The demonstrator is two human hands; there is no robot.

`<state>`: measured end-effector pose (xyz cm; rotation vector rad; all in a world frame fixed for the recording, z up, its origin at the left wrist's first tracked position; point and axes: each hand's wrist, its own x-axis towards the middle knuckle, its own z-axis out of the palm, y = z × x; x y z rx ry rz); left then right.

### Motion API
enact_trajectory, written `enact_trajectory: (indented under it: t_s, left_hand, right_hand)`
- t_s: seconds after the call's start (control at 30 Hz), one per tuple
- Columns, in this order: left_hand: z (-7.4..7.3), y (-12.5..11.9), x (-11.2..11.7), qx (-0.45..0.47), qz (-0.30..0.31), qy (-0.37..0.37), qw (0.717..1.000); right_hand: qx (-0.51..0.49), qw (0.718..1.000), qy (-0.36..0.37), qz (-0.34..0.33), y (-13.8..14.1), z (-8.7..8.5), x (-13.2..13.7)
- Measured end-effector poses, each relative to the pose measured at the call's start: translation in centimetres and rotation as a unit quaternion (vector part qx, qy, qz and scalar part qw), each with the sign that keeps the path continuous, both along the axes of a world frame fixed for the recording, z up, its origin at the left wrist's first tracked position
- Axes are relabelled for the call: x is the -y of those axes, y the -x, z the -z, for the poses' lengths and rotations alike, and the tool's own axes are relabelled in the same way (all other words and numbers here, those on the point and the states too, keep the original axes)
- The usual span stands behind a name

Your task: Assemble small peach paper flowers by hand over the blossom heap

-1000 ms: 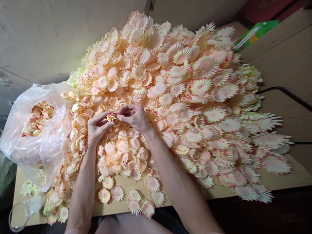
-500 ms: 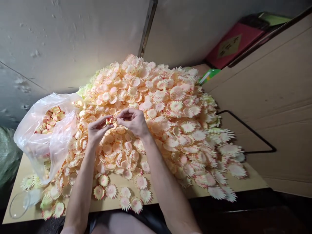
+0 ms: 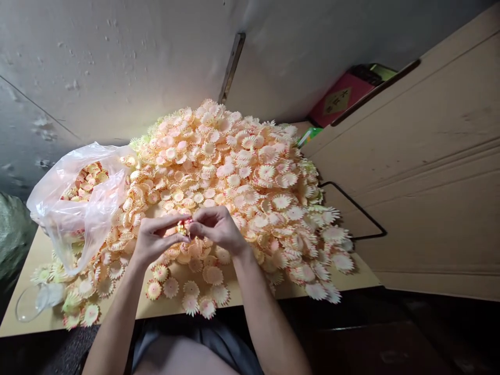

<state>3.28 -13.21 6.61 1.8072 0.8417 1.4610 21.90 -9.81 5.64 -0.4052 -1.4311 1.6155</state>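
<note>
My left hand (image 3: 158,238) and my right hand (image 3: 219,228) meet fingertip to fingertip over the near middle of a big heap of petal discs (image 3: 250,172). Between thumb and fingers, my left hand pinches a small yellow and red petal piece (image 3: 182,228). The fingertips of my right hand are pressed together at that piece's right side; whether they hold a part of it is too small to make out. The discs are pale pink and cream with toothed, red-tipped edges, like artificial flower layers. Several loose discs (image 3: 191,304) lie along the table's near edge.
On the left, a translucent plastic bag (image 3: 58,192) holds more red-edged pieces (image 3: 90,179). A clear round lid or cup (image 3: 29,304) lies at the table's (image 3: 125,310) front left corner. Cardboard (image 3: 422,198) stands at right beside a black metal bracket (image 3: 365,234). Behind is a wall (image 3: 156,57).
Both hands have come nearer to me relative to the heap, still joined at the small piece. The view has shifted, so the heap's right side and the cardboard appear further left.
</note>
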Motion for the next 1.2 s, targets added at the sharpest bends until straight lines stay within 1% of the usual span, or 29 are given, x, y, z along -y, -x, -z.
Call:
enact_trajectory:
  t_s: [0.03,0.1,0.17,0.2,0.23,0.3,0.37,0.47,0.53,0.6,0.67,0.77,0.8,0.83,0.9,0.97,1.0,1.03,1.07,1.1,1.17,1.2]
  left_hand:
    - [0.5,-0.2,1.1,0.019,-0.009,0.017,1.0]
    - [1.8,-0.7,3.1,0.072,-0.036,0.073,0.994]
    - [3.2,-1.4,5.0,0.167,-0.061,0.118,0.977]
    - [3.8,-1.8,5.8,0.208,-0.067,0.139,0.966]
    - [4.3,-2.2,6.5,0.237,-0.083,0.16,0.955]
    - [4.7,-3.2,7.7,0.288,-0.123,0.175,0.933]
    - [4.5,-4.1,8.5,0.328,-0.156,0.172,0.916]
    - [3.7,-5.2,9.3,0.372,-0.214,0.168,0.888]
    - [3.2,-5.7,9.7,0.397,-0.252,0.171,0.866]
    - [2.8,-6.0,10.0,0.411,-0.272,0.178,0.852]
    - [2.3,-6.2,10.4,0.414,-0.277,0.183,0.847]
    - [1.8,-6.3,11.2,0.409,-0.276,0.179,0.851]
    - [1.7,-6.1,11.5,0.404,-0.269,0.173,0.857]
    - [1.7,-5.9,11.8,0.392,-0.254,0.165,0.869]
    - [1.9,-5.1,12.5,0.333,-0.206,0.128,0.911]
    - [2.3,-4.0,13.3,0.212,-0.149,0.072,0.963]
    - [2.6,-3.3,13.8,0.161,-0.146,0.059,0.974]
    - [2.9,-2.6,14.3,0.116,-0.145,0.058,0.981]
    - [3.3,-2.0,14.8,0.091,-0.162,0.062,0.981]
    - [3.9,-1.3,15.3,0.084,-0.186,0.069,0.976]
    - [5.2,-0.1,16.2,0.102,-0.267,0.083,0.955]
    - [5.9,0.4,16.6,0.105,-0.296,0.107,0.943]
  right_hand:
    - [-0.005,1.0,0.008,-0.011,-0.1,0.3,0.8]
    - [0.003,1.0,0.025,-0.019,-0.2,0.7,2.5]
    - [0.037,0.998,0.039,-0.027,-0.2,0.9,4.1]
    - [0.058,0.997,0.038,-0.02,-0.2,1.0,4.9]
    - [0.072,0.997,0.029,-0.009,-0.1,1.0,5.7]
    - [0.094,0.995,-0.007,0.014,0.1,1.1,7.0]
    - [0.101,0.993,-0.036,0.056,0.5,1.4,8.1]
    - [0.105,0.987,-0.066,0.102,1.1,1.9,9.3]
    - [0.122,0.978,-0.093,0.139,1.5,2.1,10.0]
    - [0.137,0.968,-0.124,0.167,1.8,2.0,10.5]
    - [0.136,0.959,-0.161,0.191,2.1,1.6,11.1]
    - [0.132,0.934,-0.237,0.232,2.3,0.5,12.2]
    - [0.132,0.926,-0.256,0.242,2.3,0.3,12.6]
    - [0.128,0.921,-0.27,0.249,2.1,0.1,13.0]
    - [0.111,0.925,-0.271,0.244,1.4,0.1,13.6]
    - [0.102,0.936,-0.265,0.21,0.1,0.9,13.9]
    - [0.109,0.939,-0.261,0.196,-0.6,1.5,13.8]
    - [0.132,0.932,-0.273,0.198,-1.4,2.2,13.7]
    - [0.182,0.911,-0.303,0.211,-2.0,3.0,13.6]
    - [0.242,0.875,-0.349,0.235,-2.6,3.8,13.5]
    - [0.385,0.782,-0.409,0.27,-3.1,5.2,13.3]
    - [0.447,0.746,-0.41,0.274,-2.9,5.8,13.3]
